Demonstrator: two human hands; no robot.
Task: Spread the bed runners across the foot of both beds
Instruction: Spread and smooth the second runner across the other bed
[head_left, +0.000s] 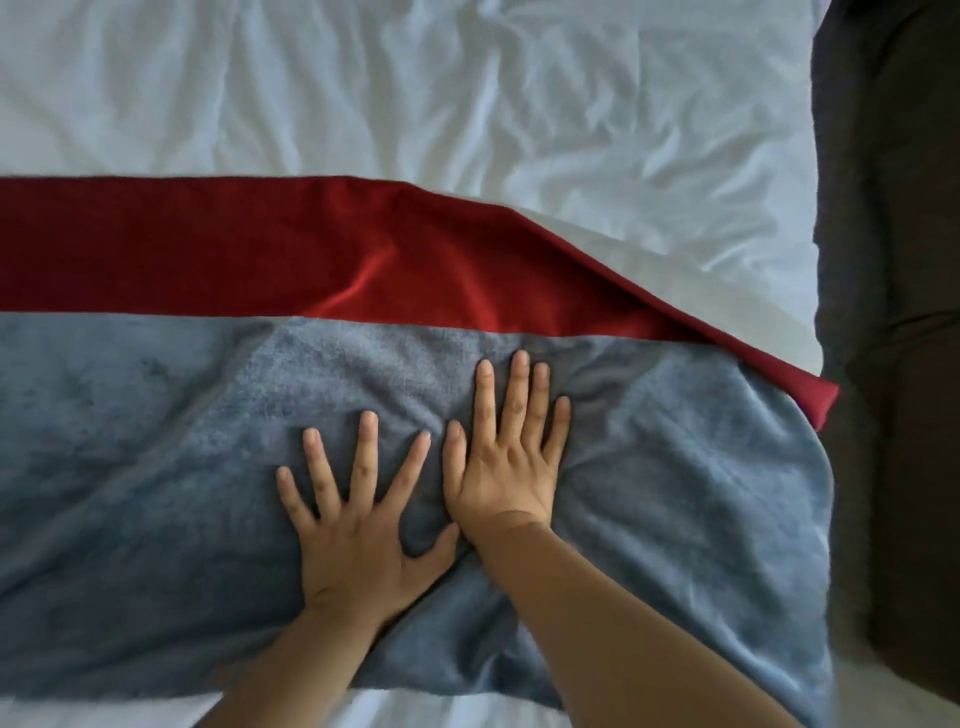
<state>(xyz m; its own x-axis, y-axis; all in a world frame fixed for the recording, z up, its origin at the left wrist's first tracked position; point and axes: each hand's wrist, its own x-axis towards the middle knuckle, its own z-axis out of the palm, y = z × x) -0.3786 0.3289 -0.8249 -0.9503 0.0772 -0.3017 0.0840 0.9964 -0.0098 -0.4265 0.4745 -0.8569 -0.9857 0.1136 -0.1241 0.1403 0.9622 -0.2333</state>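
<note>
Bed runner, blue-grey plush, laid across the foot of the bed, with its near edge low in the view and its right end bunched in folds at the side of the mattress. Bordered on the far side by a red band; cannot tell whether sewn on or a separate piece. Left hand and right hand flat on the pile side by side, fingers straight and splayed, pressing down and gripping nothing. Risks from here, as a judgement: pushing toward the right with flat palms could shove the slack into deeper creases instead of clearing it, or slide the whole cloth over the mattress edge toward the dark surface beside the bed, where the red corner juts past the side. Could also worsen the skew, since the red band runs level at the left but slants down toward the near side at the right, with a pale underside turned up along it. Pressing hard on loose bedding might drag the wrinkled white sheet along underneath and leave the runner crooked. No brand, label or writing readable anywhere on the fabrics.
</note>
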